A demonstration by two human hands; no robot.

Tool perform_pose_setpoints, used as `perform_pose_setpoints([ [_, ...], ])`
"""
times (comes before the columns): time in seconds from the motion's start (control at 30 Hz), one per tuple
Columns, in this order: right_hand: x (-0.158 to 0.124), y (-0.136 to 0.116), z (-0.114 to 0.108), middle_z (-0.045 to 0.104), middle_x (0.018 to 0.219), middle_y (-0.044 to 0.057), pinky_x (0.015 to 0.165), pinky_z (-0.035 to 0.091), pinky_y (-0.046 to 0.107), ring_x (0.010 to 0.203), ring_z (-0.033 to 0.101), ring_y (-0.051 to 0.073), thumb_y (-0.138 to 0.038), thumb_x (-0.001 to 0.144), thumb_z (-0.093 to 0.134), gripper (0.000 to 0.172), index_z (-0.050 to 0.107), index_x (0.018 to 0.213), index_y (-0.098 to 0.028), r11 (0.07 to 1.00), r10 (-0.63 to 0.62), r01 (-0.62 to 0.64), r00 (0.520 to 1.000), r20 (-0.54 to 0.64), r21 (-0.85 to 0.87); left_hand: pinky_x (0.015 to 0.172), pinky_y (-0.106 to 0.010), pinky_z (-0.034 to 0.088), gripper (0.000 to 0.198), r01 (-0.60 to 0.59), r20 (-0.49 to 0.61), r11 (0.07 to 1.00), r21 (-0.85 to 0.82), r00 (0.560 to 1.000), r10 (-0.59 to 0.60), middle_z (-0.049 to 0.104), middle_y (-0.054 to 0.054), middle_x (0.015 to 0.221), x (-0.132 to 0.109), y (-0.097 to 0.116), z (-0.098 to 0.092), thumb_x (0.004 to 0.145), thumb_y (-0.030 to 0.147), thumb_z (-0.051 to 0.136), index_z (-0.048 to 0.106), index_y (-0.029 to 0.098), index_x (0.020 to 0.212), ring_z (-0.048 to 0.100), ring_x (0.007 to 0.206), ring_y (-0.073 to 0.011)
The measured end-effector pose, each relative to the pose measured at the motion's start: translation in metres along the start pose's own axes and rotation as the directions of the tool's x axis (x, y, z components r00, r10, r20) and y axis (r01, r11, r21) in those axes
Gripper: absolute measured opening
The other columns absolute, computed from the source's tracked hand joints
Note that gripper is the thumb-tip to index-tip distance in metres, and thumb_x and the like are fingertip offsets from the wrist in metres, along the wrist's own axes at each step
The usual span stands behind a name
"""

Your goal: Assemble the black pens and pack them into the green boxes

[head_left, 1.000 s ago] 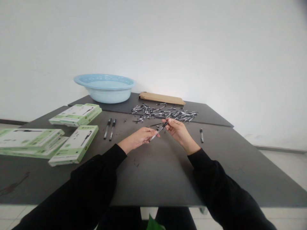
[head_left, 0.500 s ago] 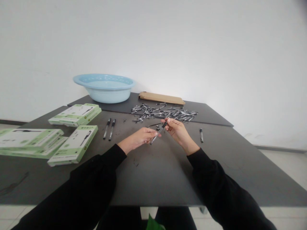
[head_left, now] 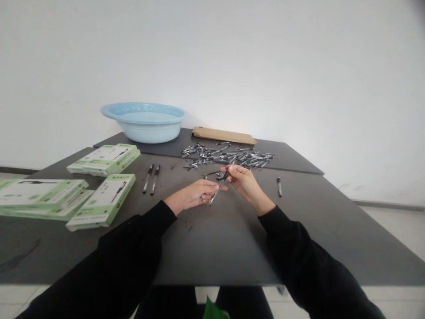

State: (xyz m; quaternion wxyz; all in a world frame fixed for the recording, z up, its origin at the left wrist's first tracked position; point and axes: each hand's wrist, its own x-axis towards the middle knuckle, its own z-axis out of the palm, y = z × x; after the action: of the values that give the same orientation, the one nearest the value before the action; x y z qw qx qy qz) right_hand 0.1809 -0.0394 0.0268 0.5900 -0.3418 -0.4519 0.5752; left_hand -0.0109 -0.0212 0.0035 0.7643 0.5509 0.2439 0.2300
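A clear-barrelled pen (head_left: 215, 194) with a black grip slants between my two hands above the dark table (head_left: 212, 248). My left hand (head_left: 195, 193) pinches its lower barrel between thumb and fingers. My right hand (head_left: 244, 179) is closed around the upper, black part; the very tip there is partly covered by the fingers. Just beyond my hands lies a loose heap of pens and pen parts (head_left: 232, 157). Two pens (head_left: 155, 179) lie side by side to the left, and a single short pen piece (head_left: 279, 187) rests to the right.
Green-and-white pen boxes (head_left: 102, 201) are stacked and spread on the left, several of them. At the back stand a light-blue basin (head_left: 149, 130) and a flat brown cardboard piece (head_left: 224, 135), near the white wall (head_left: 265, 66).
Both hands have shifted only slightly. The pen's lower end sits a little lower and nearer to me, and my left hand has dropped a touch.
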Motion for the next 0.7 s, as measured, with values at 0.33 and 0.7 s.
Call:
perform_pose_setpoints([
  [0.33, 0.0014, 0.0006, 0.0, 0.077, 0.089, 0.004, 0.058, 0.044, 0.023, 0.056, 0.053, 0.007, -0.04, 0.062, 0.086, 0.027, 0.074, 0.074, -0.02, 0.998, 0.011, -0.013, 0.999, -0.037, -0.055, 0.046, -0.024, 0.013, 0.046, -0.041, -0.261, 0.972, 0.233, 0.96, 0.103, 0.034, 0.009, 0.045, 0.007, -0.0026, -0.0002, 0.065, 0.05, 0.08, 0.07, 0.01, 0.082, 0.022, 0.042, -0.0044],
  [0.7, -0.0035, -0.0046, 0.0053, 0.076, 0.09, 0.003, 0.056, 0.047, 0.025, 0.055, 0.051, 0.008, -0.041, 0.064, 0.085, 0.026, 0.072, 0.075, -0.021, 0.998, -0.036, 0.035, 0.999, -0.015, -0.043, 0.044, -0.022, 0.013, 0.047, -0.052, -0.089, 0.998, -0.021, 0.995, 0.05, 0.025, 0.011, 0.054, 0.0009, 0.0048, 0.0054, 0.074, 0.051, 0.073, 0.071, 0.008, 0.093, 0.017, 0.043, -0.0031],
])
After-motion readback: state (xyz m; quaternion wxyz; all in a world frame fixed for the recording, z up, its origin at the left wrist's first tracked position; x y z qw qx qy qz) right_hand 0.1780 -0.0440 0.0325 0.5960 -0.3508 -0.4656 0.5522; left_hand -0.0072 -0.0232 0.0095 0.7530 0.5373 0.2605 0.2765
